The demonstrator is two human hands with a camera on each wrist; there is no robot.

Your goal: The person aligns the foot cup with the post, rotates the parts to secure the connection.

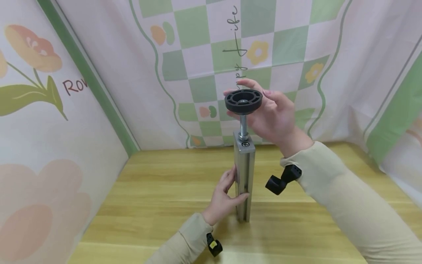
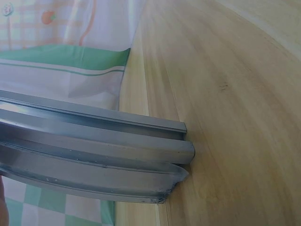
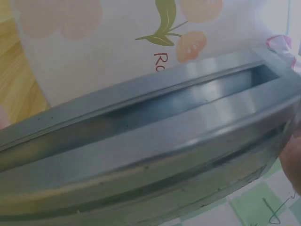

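Observation:
An aluminium extrusion profile [image 1: 243,172] stands upright on the wooden table, its slotted sides showing large in the right wrist view. My left hand [image 1: 221,202] grips it at mid-height, thumb across the near face and fingers along the left side. From the profile's top plate rises a threaded bolt [image 1: 243,125] with a nut at its base. That bolt carries a round black levelling foot [image 1: 243,107], ribbed on top. Around the foot's rim curl the fingers of my right hand [image 1: 271,116], thumb on the right and fingertips showing beyond its left edge. The profile's lower end [image 2: 176,155] appears against the tabletop.
The wooden table [image 1: 148,190] runs back to a wall hung with green-and-white checked cloth [image 1: 192,33]. A flower-printed cloth [image 1: 29,128] closes the left side, and another cloth hangs at the right. Black camera mounts [image 1: 283,179] sit on both wrists.

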